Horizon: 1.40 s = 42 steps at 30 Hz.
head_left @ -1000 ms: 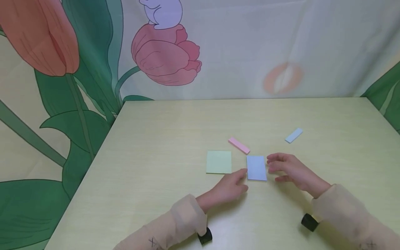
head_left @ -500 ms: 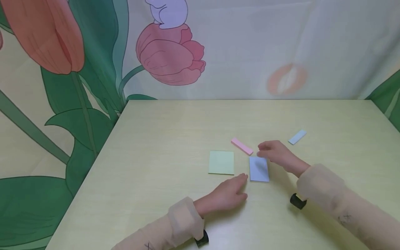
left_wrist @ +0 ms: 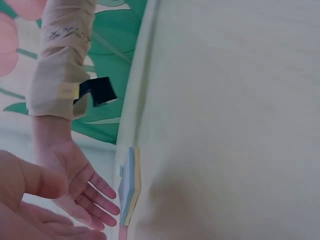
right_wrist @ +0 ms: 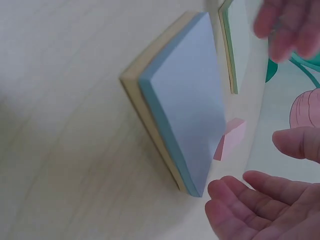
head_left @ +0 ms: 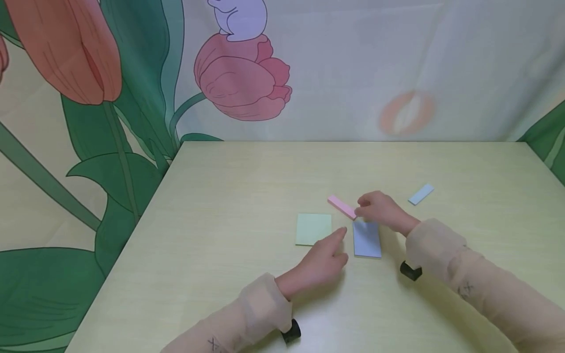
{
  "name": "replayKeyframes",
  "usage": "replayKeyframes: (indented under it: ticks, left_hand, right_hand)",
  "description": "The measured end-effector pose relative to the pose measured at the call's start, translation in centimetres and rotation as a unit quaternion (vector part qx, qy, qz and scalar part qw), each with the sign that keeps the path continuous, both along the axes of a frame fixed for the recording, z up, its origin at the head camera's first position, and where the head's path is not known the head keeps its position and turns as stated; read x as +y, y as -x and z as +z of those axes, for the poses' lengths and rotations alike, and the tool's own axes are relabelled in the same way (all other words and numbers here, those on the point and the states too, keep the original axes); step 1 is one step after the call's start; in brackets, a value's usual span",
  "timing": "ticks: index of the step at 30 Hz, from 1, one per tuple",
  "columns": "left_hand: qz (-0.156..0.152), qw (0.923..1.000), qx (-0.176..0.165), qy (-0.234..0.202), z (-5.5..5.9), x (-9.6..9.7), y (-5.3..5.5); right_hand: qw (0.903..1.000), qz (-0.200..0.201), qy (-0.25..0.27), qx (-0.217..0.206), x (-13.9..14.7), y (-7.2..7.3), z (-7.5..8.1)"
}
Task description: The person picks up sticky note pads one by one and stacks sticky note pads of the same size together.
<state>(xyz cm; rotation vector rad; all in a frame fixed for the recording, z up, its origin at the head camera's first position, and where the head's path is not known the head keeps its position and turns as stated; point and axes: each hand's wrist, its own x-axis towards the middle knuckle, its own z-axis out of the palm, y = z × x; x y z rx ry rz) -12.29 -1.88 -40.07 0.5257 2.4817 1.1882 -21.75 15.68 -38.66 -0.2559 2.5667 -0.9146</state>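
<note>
A blue rectangular sticky-note pad (head_left: 367, 241) lies on the table; the right wrist view shows a yellowish layer along its lower edge. My right hand (head_left: 383, 211) hovers over its far end, fingertips right at the near end of a slim pink sticky-note strip (head_left: 340, 206). In the right wrist view, thumb and fingers stand apart with nothing between them. Left of the blue pad is a square green sticky-note pad (head_left: 309, 227). My left hand (head_left: 321, 261) overlaps its lower right corner in the head view, index finger extended and holding nothing.
A small light-blue strip (head_left: 421, 194) lies farther back on the right of the pale wooden table (head_left: 212, 211). A curtain (head_left: 344, 63) printed with flowers hangs right behind the table's far edge. Each wrist bears a black camera mount (head_left: 411, 270).
My right hand has moved left and farther back, from beside the blue pad to the pink strip's end. My left hand has shifted slightly, its index finger now pointing farther back. The pads keep their arrangement.
</note>
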Motion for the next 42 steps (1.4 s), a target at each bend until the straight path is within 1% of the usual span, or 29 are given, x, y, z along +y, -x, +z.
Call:
replayKeyframes:
  ticks: [2,5,8,11,14,16,19,22,25,29,35,37,42]
  left_hand:
    - [0.036,0.9983,-0.019,-0.041,0.4,0.4,0.7]
    - [0.085,0.9914,-0.044,-0.089,0.7,1.2,1.7]
    - [0.121,0.9827,-0.069,-0.122,0.7,2.0,2.7]
    - [0.151,0.9737,-0.082,-0.149,0.2,2.8,3.7]
    - [0.18,0.9656,-0.088,-0.166,-0.3,3.5,4.6]
    - [0.194,0.9622,-0.088,-0.169,-0.6,3.9,5.1]
    - [0.213,0.9573,-0.095,-0.171,-0.8,4.5,5.8]
    - [0.234,0.9518,-0.108,-0.167,-0.9,4.8,6.2]
    - [0.246,0.9477,-0.115,-0.168,-1.1,4.9,6.6]
    - [0.25,0.9461,-0.116,-0.17,-1.3,4.9,6.8]
    - [0.259,0.9415,-0.13,-0.172,-1.5,5.3,7.1]
    - [0.26,0.9417,-0.123,-0.174,-1.5,5.4,7.2]
    - [0.258,0.943,-0.089,-0.19,-1.7,5.6,7.4]
  right_hand:
    - [1.0,0.003,0.004,0.006,-0.1,0.2,0.0]
    - [0.9998,0.009,0.011,0.012,-0.2,0.6,-0.1]
    - [0.9996,0.013,0.013,0.021,-0.3,1.0,-0.3]
    - [0.9991,0.015,0.021,0.034,-0.5,1.3,-0.7]
    - [0.9983,0.016,0.036,0.042,-0.5,1.7,-1.1]
    - [0.9977,0.013,0.053,0.039,-0.5,1.8,-1.3]
    - [0.9961,0.003,0.086,0.019,-0.5,2.0,-1.6]
    - [0.9913,-0.017,0.13,-0.014,-0.4,2.1,-1.8]
    - [0.9817,-0.043,0.176,-0.057,-0.4,2.1,-1.8]
    - [0.9679,-0.077,0.216,-0.102,-0.4,2.1,-1.9]
    - [0.9492,-0.11,0.257,-0.143,-0.5,2.2,-1.8]
    - [0.946,-0.117,0.262,-0.15,-0.5,2.2,-1.8]
    - [0.9392,-0.14,0.268,-0.163,-0.6,2.3,-1.8]
